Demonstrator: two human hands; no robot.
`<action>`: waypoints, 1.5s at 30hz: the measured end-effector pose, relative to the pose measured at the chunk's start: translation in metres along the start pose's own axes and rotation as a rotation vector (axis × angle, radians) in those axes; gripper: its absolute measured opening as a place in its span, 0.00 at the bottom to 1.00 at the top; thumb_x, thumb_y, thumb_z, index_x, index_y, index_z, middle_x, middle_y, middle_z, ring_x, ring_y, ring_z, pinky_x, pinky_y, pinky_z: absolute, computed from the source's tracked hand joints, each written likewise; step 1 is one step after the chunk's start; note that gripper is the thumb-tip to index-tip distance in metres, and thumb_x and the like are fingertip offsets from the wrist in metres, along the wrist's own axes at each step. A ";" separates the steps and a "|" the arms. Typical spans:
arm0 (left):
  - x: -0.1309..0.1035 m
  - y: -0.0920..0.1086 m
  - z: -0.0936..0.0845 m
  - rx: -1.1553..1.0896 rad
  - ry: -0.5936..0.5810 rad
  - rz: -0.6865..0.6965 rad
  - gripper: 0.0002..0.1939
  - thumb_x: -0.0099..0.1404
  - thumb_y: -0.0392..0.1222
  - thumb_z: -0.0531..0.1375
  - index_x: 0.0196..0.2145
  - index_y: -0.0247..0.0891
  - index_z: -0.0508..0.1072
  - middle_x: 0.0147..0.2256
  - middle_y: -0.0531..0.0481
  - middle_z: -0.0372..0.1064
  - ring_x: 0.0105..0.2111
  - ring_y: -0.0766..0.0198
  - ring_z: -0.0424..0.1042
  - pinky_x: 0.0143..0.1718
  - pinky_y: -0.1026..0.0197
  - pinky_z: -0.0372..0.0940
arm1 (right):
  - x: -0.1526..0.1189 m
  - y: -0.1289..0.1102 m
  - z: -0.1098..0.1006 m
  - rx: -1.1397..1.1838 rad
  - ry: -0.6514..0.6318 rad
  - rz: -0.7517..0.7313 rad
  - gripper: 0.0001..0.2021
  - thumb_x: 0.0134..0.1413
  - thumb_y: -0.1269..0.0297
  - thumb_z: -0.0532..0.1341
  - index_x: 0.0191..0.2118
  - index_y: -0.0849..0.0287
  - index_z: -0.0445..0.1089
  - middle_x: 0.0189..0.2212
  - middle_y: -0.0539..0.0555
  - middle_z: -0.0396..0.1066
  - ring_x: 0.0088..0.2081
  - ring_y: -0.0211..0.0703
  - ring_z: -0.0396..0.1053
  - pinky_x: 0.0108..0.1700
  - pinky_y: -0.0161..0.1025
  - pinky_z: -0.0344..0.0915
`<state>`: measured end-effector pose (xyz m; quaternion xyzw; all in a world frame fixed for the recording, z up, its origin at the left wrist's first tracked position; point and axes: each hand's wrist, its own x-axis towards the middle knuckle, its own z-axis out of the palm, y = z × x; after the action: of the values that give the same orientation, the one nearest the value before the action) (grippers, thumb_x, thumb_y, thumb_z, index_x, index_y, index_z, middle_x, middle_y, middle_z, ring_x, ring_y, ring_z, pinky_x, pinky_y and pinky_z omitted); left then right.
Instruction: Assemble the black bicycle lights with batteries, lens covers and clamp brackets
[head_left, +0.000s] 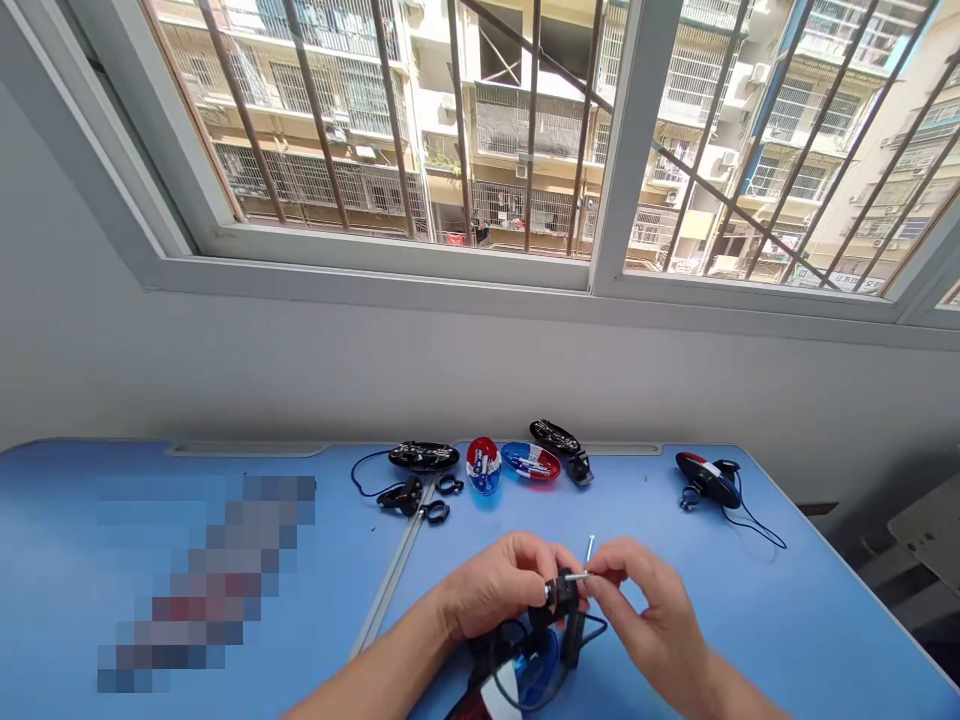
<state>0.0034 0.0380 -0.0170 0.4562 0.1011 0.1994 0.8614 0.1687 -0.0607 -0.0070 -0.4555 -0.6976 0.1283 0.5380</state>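
Blue tabletop [787, 590]: spread below the barred window [420, 130], the person seated or standing at 6 o'clock; I take the working hands as the middle of the dial
Left hand [502, 590]: fingers curled and closed round a black clamp [562, 595], thumb on its near side
Right hand [652, 605]: thumb and forefinger narrowed to a pinch on a thin silvery pin [576, 577], which meets the clamp at its 3 o'clock side
Upright silvery rod [590, 547]: rises just by the right fingertips; I cannot tell if it and the pin are one piece
Red, white and blue light [506, 690]: at 7 o'clock, under the left hand and partly out of view, a black cord [600, 625] looping over it
Red-and-blue oval [484, 465]: at 11 o'clock, with a tricolour oval [531, 461] just beside it
Black oval [556, 437]: at 12 o'clock, near a black clip [580, 469]
Corded black oval [424, 457]: between 10 and 11, a black bracket [403, 497] and two black rings [449, 485] near it
Black-backed unit [709, 482]: at 2 o'clock, well apart, its cord trailing towards 3
Pixelled patch [210, 580]: at 9 o'clock, contents unreadable
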 end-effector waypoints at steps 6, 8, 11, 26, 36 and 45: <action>0.001 -0.001 -0.003 -0.010 0.044 0.014 0.08 0.45 0.38 0.73 0.18 0.36 0.77 0.32 0.46 0.77 0.32 0.58 0.75 0.27 0.65 0.67 | 0.001 0.005 -0.001 0.031 -0.008 0.113 0.07 0.60 0.65 0.58 0.30 0.57 0.69 0.24 0.51 0.71 0.26 0.39 0.67 0.29 0.35 0.65; 0.002 -0.002 -0.004 -0.006 0.057 0.000 0.07 0.45 0.38 0.73 0.19 0.36 0.78 0.32 0.46 0.77 0.32 0.58 0.75 0.27 0.65 0.67 | 0.001 0.005 0.000 0.044 -0.021 0.122 0.07 0.60 0.66 0.59 0.30 0.57 0.69 0.24 0.51 0.72 0.26 0.39 0.67 0.30 0.35 0.65; 0.003 -0.003 -0.004 0.007 0.071 -0.021 0.08 0.44 0.39 0.73 0.19 0.35 0.77 0.31 0.46 0.77 0.31 0.58 0.74 0.27 0.64 0.67 | 0.001 0.006 0.000 0.063 -0.027 0.145 0.07 0.60 0.65 0.59 0.31 0.57 0.69 0.24 0.51 0.72 0.27 0.39 0.67 0.31 0.35 0.65; 0.003 -0.003 0.000 0.036 0.157 -0.021 0.09 0.44 0.38 0.72 0.18 0.34 0.75 0.31 0.47 0.74 0.29 0.62 0.72 0.29 0.63 0.66 | 0.004 0.012 -0.002 0.232 -0.118 0.433 0.10 0.56 0.59 0.61 0.29 0.59 0.71 0.26 0.51 0.73 0.29 0.40 0.69 0.34 0.35 0.65; 0.001 -0.003 0.000 0.083 0.122 -0.022 0.08 0.45 0.34 0.71 0.17 0.34 0.75 0.31 0.48 0.74 0.31 0.60 0.73 0.30 0.63 0.66 | 0.006 0.008 -0.006 0.160 -0.146 0.315 0.06 0.56 0.65 0.60 0.30 0.59 0.70 0.26 0.51 0.73 0.29 0.38 0.68 0.33 0.33 0.65; 0.000 -0.002 -0.002 0.111 0.085 -0.013 0.07 0.45 0.35 0.72 0.18 0.34 0.77 0.32 0.48 0.74 0.31 0.60 0.73 0.32 0.62 0.66 | 0.006 0.006 -0.011 -0.051 -0.138 -0.004 0.05 0.60 0.70 0.58 0.32 0.58 0.68 0.25 0.51 0.72 0.27 0.38 0.65 0.31 0.34 0.63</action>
<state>0.0038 0.0384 -0.0197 0.4939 0.1514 0.2069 0.8309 0.1814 -0.0566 -0.0026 -0.4576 -0.7372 0.1403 0.4770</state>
